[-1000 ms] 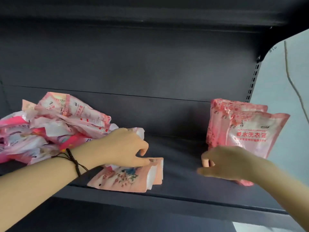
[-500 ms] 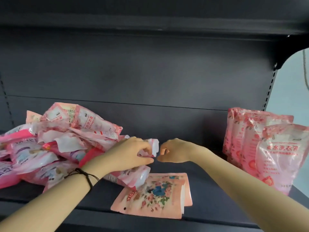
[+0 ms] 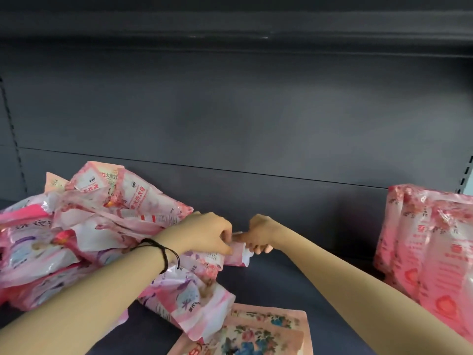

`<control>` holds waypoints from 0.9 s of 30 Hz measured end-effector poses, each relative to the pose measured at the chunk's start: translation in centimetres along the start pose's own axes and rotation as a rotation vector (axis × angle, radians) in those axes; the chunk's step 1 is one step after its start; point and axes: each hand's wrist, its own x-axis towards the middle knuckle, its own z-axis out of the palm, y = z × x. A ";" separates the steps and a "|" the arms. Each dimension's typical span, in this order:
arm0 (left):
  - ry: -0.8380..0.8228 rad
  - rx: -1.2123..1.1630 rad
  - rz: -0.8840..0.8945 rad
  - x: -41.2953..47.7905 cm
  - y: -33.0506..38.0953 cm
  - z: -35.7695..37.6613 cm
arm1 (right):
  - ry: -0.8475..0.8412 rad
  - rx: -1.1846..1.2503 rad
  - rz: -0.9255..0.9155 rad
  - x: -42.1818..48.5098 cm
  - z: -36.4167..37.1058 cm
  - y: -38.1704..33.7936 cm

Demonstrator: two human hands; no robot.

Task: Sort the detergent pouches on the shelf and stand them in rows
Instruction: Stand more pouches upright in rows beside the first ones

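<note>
A loose heap of pink detergent pouches (image 3: pixel 84 226) covers the left half of the dark shelf (image 3: pixel 294 290). My left hand (image 3: pixel 204 234) and my right hand (image 3: pixel 259 234) meet at the heap's right edge, both gripping the end of one pink pouch (image 3: pixel 230 256) that lies on its side. Below it a pink-and-white pouch (image 3: pixel 194 303) slumps forward over a flat floral pouch (image 3: pixel 258 334) at the shelf's front. At the right several pink pouches (image 3: pixel 430 247) stand upright in a row.
The shelf's dark back panel (image 3: pixel 230 111) rises behind everything, and the shelf above (image 3: pixel 230 26) overhangs. Bare shelf floor lies between my hands and the standing pouches.
My right hand came left from the standing pouches to meet my left hand. Both now hold one pouch at the heap's edge, and the view has shifted left and closer.
</note>
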 end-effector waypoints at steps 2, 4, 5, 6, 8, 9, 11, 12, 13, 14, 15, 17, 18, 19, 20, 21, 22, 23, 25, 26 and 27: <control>-0.022 -0.069 -0.038 0.4 -0.7 -0.1 | 0.004 0.130 0.031 0.4 0.2 0.7; -0.055 -0.149 -0.055 0.9 -1.3 0.0 | 0.044 0.176 0.048 0.5 1.0 1.4; -0.073 -0.201 -0.060 1.3 -1.6 0.0 | 0.068 0.189 0.049 0.5 1.2 1.6; -0.090 -0.248 -0.063 1.7 -1.7 0.0 | 0.086 0.201 0.050 0.5 1.4 1.9; -0.123 -0.286 -0.060 2.7 -2.0 0.0 | 0.108 0.183 0.054 0.3 0.9 2.6; -0.142 -0.284 -0.055 3.1 -2.0 0.0 | 0.112 0.152 0.062 0.1 0.3 3.2; -0.180 -0.275 -0.037 4.0 -2.1 -0.2 | 0.098 0.092 0.092 -0.7 -1.0 5.1; -0.199 -0.271 -0.025 4.4 -2.0 -0.4 | 0.082 0.070 0.111 -1.3 -1.8 6.3; -0.220 -0.264 -0.015 4.8 -1.8 -0.4 | 0.057 0.056 0.133 -2.0 -2.6 7.4; -0.241 -0.252 -0.007 5.2 -1.6 -0.4 | 0.024 0.052 0.159 -2.7 -3.4 8.5; -0.264 -0.232 -0.006 5.6 -1.4 -0.2 | -0.017 0.053 0.186 -3.5 -4.3 9.4; -0.316 -0.171 -0.028 6.4 -0.8 0.5 | -0.103 0.001 0.237 -4.7 -5.8 10.2; -0.344 -0.137 -0.044 6.8 -0.5 0.9 | -0.141 -0.069 0.258 -5.1 -6.5 10.2; -0.375 -0.119 -0.064 7.3 -0.2 1.3 | -0.165 -0.156 0.275 -5.2 -7.0 10.1; -0.402 -0.129 -0.090 7.7 0.1 1.8 | -0.159 -0.253 0.280 -5.1 -7.4 9.8; -0.421 -0.174 -0.126 8.3 0.2 2.3 | -0.114 -0.350 0.272 -4.9 -7.6 9.4; -0.430 -0.248 -0.165 8.7 0.3 2.7 | -0.040 -0.431 0.249 -4.5 -7.7 8.8; -0.427 -0.333 -0.201 9.0 0.3 3.2 | 0.036 -0.479 0.207 -4.0 -7.5 8.2; -0.405 -0.451 -0.257 9.3 0.2 3.7 | 0.083 -0.483 0.102 -2.8 -6.6 7.2; -0.397 -0.478 -0.274 9.4 0.2 4.0 | 0.037 -0.456 0.064 -2.1 -5.9 6.6; -0.393 -0.488 -0.281 9.5 0.1 4.1 | -0.024 -0.411 0.051 -1.4 -5.0 6.2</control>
